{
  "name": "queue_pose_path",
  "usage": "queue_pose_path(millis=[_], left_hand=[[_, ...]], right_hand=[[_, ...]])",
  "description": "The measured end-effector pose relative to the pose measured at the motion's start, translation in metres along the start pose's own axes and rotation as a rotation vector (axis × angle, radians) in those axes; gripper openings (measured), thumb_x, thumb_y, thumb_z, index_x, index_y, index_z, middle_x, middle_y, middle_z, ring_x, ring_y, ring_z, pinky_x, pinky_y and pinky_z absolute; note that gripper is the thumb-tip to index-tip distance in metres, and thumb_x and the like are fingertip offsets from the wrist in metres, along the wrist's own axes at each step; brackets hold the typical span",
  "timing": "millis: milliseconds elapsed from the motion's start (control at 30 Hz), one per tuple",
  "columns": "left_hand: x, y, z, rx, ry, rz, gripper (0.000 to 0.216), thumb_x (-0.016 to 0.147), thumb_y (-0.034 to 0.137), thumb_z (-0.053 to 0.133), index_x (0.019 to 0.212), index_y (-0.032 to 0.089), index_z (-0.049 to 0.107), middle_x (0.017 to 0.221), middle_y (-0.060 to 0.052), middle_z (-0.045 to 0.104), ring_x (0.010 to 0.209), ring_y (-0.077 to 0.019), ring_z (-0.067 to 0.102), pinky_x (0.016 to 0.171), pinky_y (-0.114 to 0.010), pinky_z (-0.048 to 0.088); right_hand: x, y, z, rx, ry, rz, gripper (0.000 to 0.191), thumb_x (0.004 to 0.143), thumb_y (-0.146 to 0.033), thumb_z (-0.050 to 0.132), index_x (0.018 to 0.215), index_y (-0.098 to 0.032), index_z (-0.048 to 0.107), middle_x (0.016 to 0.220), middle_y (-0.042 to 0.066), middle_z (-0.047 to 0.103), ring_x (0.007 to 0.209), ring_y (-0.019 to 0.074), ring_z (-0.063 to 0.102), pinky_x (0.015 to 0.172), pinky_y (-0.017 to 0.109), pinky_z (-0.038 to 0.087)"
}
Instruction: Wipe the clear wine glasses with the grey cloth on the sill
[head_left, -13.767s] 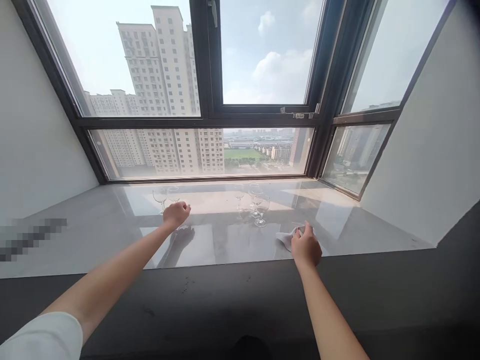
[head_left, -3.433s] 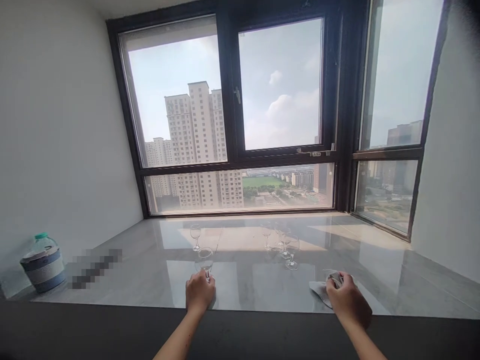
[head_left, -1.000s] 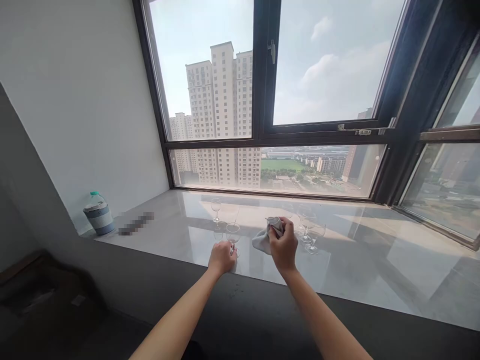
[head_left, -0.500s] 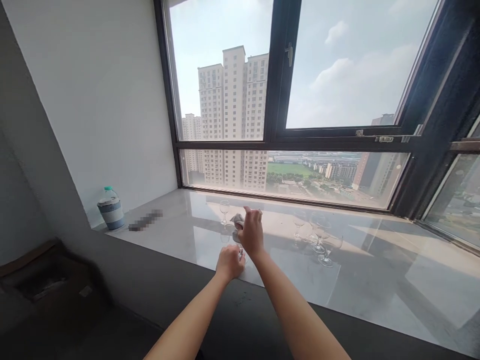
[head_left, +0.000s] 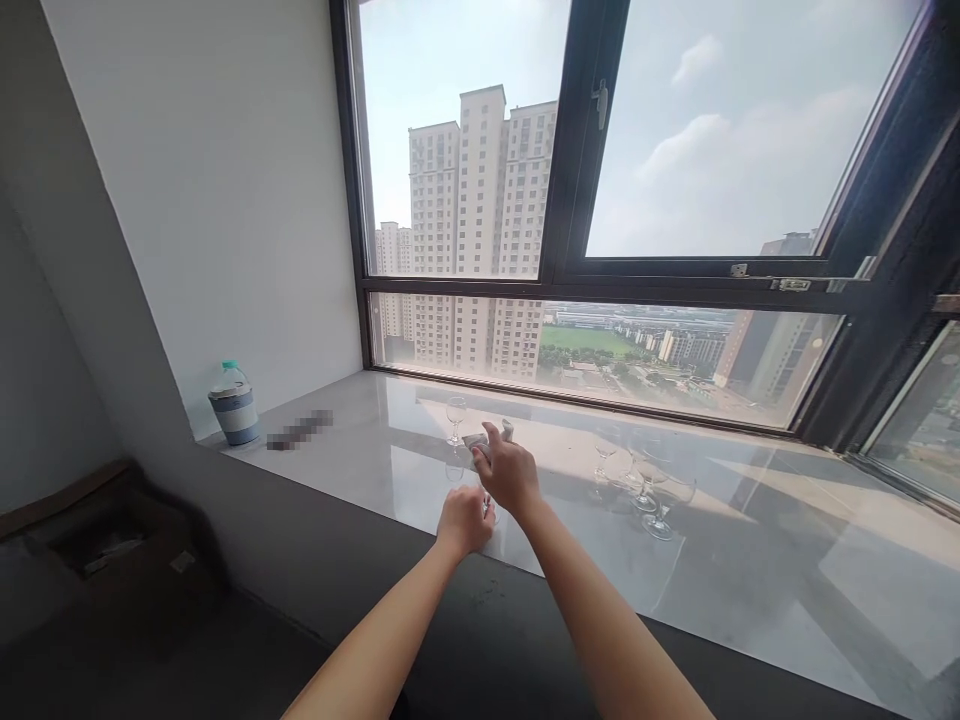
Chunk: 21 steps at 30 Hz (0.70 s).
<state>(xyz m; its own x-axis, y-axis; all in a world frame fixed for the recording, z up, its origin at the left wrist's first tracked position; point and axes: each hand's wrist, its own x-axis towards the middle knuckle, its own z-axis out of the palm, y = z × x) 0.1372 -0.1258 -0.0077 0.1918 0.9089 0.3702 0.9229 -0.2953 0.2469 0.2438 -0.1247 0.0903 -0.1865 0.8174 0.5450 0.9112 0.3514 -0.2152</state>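
A clear wine glass [head_left: 487, 506] stands near the front edge of a glossy pale marble window sill [head_left: 750, 570], left of centre. Only a sliver of its stem shows, because both of the person's hands cover it. The left hand [head_left: 465, 520] is closed around the lower part of the glass, with the bare forearm reaching in from the bottom of the view. The right hand [head_left: 511, 474] sits just above and behind it, over the top of the glass. Its fingers are clenched on a crumpled grey cloth [head_left: 475, 442] that pokes out on the far side of the hand. Whether the cloth touches the bowl of the glass cannot be told.

Just behind the hands, a second wine glass [head_left: 455, 419] stands upright on the sill. To the right, well apart from the hands, three wine glasses [head_left: 651, 485] stand close together. At the far left end of the sill, against a white wall [head_left: 225, 200], is a plastic bottle [head_left: 233, 404] with a green cap and a blue-striped sleeve. Beside it is a small blurred patch [head_left: 300, 430].

A dark ledge [head_left: 315, 570] runs along the front of the sill. Behind the sill is a large window [head_left: 566, 200] with a dark frame. Through it are pale tower blocks [head_left: 480, 200] and a hazy sky with clouds.
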Motion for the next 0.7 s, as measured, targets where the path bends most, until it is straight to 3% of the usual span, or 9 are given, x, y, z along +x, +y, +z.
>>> queue_pose_path(millis=[200, 700], left_hand=[[0.0, 0.003, -0.004, -0.005, -0.013, -0.011, 0.021, 0.086, 0.026, 0.048, 0.084, 0.016, 0.067, 0.08, -0.01, 0.065, 0.085, -0.0234, 0.061, 0.079, -0.034, 0.039], [-0.002, 0.003, -0.009, -0.026, -0.055, 0.03, 0.026, 0.085, 0.024, 0.048, 0.104, 0.018, 0.064, 0.088, -0.009, 0.067, 0.091, -0.0253, 0.06, 0.079, -0.035, 0.04]], right_hand=[[0.002, -0.01, -0.012, -0.105, -0.136, -0.048, 0.065, 0.098, -0.043, 0.029, 0.154, -0.015, 0.016, 0.11, 0.015, 0.067, 0.094, 0.0256, 0.064, 0.076, 0.033, 0.042], [-0.002, -0.011, -0.015, -0.068, -0.318, -0.052, 0.07, 0.097, -0.051, 0.022, 0.155, -0.014, 0.011, 0.1, 0.013, 0.07, 0.098, 0.028, 0.062, 0.079, 0.033, 0.039]])
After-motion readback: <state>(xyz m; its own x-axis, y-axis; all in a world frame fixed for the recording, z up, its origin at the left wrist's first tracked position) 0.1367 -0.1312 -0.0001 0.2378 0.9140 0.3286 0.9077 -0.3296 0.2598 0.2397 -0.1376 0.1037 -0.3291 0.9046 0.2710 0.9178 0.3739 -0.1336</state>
